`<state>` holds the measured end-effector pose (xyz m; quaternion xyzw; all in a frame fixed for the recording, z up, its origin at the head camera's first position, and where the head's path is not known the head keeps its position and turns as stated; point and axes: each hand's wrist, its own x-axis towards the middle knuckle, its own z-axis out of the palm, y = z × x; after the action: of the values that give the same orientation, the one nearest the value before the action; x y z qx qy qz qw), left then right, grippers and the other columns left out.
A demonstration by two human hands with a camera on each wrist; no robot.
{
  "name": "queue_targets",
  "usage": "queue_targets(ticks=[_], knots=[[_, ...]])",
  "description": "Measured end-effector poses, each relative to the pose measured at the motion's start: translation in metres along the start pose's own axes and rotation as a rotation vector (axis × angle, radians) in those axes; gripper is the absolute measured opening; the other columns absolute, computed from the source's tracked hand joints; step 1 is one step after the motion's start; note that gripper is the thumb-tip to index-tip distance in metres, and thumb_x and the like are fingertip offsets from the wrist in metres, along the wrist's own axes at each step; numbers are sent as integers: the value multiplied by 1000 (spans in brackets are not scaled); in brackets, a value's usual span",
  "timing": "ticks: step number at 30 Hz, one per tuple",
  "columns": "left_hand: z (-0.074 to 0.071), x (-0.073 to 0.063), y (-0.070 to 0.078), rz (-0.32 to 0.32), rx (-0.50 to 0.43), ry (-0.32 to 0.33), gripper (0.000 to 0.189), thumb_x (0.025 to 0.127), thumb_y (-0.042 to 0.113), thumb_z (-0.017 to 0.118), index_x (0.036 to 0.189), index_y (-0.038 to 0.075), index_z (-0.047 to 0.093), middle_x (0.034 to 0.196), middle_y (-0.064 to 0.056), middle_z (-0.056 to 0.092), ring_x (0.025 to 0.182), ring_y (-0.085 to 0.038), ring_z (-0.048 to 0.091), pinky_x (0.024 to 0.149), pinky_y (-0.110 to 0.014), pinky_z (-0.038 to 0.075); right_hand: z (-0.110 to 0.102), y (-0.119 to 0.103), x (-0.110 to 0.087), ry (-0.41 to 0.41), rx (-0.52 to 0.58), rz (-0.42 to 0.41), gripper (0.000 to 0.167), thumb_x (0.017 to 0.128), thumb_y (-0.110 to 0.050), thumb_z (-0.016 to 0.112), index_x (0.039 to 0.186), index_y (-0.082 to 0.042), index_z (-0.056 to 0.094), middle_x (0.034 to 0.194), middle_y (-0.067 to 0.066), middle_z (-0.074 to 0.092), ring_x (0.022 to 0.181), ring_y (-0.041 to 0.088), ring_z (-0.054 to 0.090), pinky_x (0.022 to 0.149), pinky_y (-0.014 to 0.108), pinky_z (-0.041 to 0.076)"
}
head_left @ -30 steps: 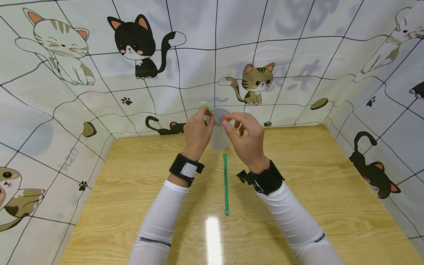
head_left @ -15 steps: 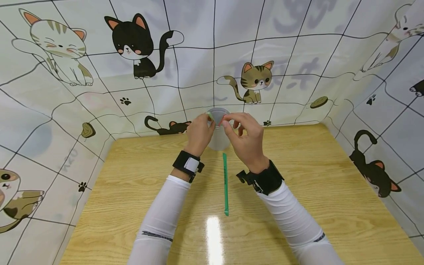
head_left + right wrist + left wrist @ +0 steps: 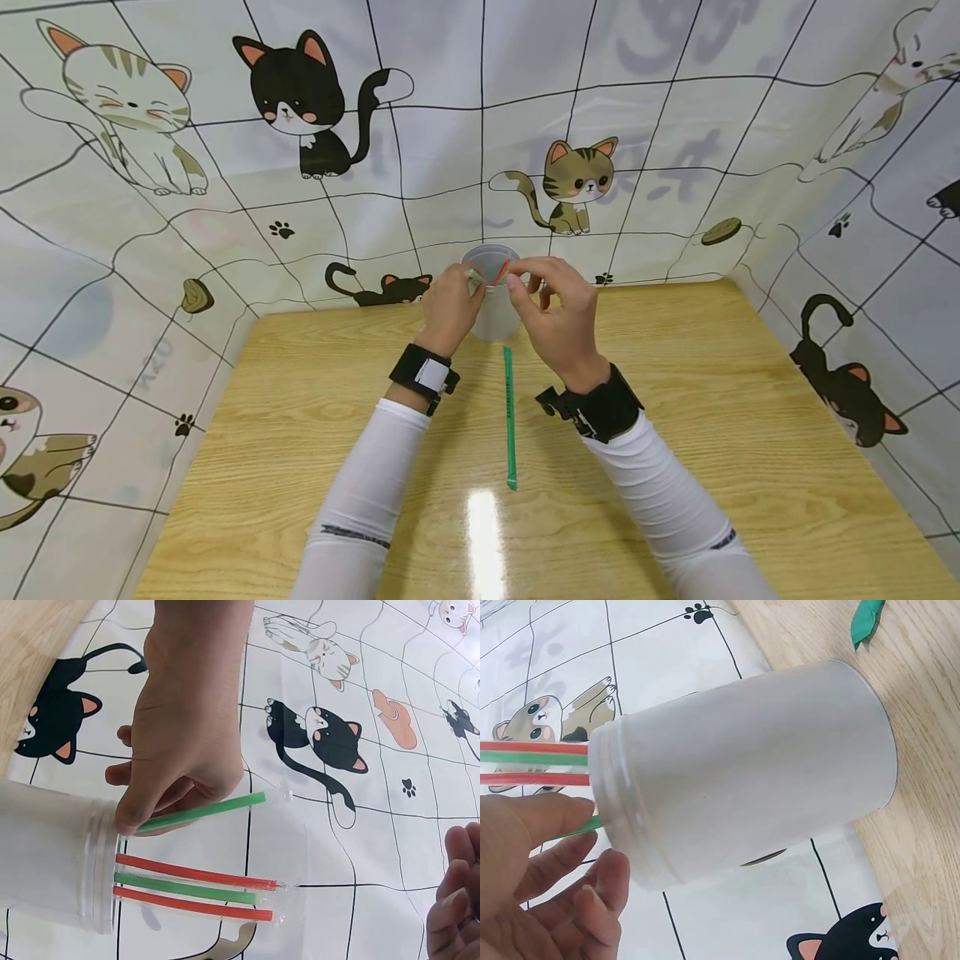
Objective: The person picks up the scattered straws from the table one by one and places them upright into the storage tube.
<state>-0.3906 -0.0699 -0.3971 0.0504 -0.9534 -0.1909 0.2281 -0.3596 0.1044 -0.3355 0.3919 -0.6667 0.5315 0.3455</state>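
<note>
My left hand [image 3: 448, 310] pinches a wrapped green straw [image 3: 225, 808] between thumb and fingers at the rim of a translucent white cup [image 3: 497, 318]. That straw leans outward, its lower end inside the cup. Two red straws [image 3: 202, 874] and another green straw [image 3: 187, 889] stand together in the cup, their tops in clear wrapping. Close by on the cup's other side, my right hand [image 3: 558, 312] has thumb and forefinger slightly apart. In the right wrist view its loosely bent fingers [image 3: 457, 892] are clear of the straws.
One more green-wrapped straw [image 3: 511, 421] lies lengthwise on the wooden table [image 3: 337, 467] in front of the cup. Cat-patterned cloth [image 3: 450, 125] rises close behind the cup and along both sides.
My left hand has come down slightly at the rim, and its green straw has sunk lower into the cup. The right hand has barely moved.
</note>
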Motion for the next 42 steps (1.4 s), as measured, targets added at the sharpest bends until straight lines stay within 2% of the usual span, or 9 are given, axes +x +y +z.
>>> queue_targets(ticks=[3,7,13,17,21,25,31,36,42], knots=[[-5,-2,-1,-25,-28,-6,28,94,22,72,118,8,70,113,-12,73,94,-29,73,69,-44,58,1,-1,-2,-2,3,9,11,89,3,69,99,3,72,91,19,71,70,23,55,57,22,38],[-15,-8,-3,-65,-92,26,32,93,17,72,124,8,68,121,-11,72,89,-29,73,64,-42,56,3,-2,-7,-1,4,37,12,87,4,70,98,3,72,93,19,72,70,23,55,57,24,38],[-39,-22,-5,-91,-230,214,20,96,17,65,114,8,70,103,-11,75,72,-24,69,51,-31,41,6,-3,-19,-10,12,73,11,87,4,70,98,3,72,91,18,71,71,23,55,57,24,39],[-55,-36,-5,-78,-382,350,16,98,16,61,101,4,71,90,-14,74,69,-26,67,55,-29,40,9,-4,-27,-23,34,93,11,88,3,70,99,3,72,91,18,70,73,23,55,58,23,39],[-66,-54,-7,-88,-508,429,17,98,14,62,95,1,72,85,-15,73,74,-27,68,61,-26,43,12,-5,-36,-23,54,113,12,87,4,69,99,2,72,90,17,70,73,22,55,58,23,40],[-70,-69,-9,-84,-559,447,17,97,14,62,94,1,72,86,-14,74,75,-27,68,62,-23,44,14,-3,-44,-20,49,145,12,88,4,69,99,1,72,87,16,69,72,21,55,57,23,41],[-70,-84,-9,-61,-537,468,17,97,14,63,94,1,73,82,-14,73,71,-27,68,60,-23,44,13,-3,-59,-26,54,199,13,87,6,70,100,1,73,85,16,69,72,19,55,58,24,41],[-69,-91,-10,-43,-532,479,16,96,11,63,94,0,74,81,-14,74,68,-27,67,58,-20,43,13,-3,-67,-22,77,215,14,87,7,69,100,2,73,89,16,71,72,17,55,59,24,42],[-72,-94,-10,-7,-524,492,15,95,10,63,92,-1,73,81,-13,73,67,-26,68,56,-24,45,12,-3,-68,-11,85,208,14,87,8,69,99,1,73,89,15,72,71,15,55,59,23,43]])
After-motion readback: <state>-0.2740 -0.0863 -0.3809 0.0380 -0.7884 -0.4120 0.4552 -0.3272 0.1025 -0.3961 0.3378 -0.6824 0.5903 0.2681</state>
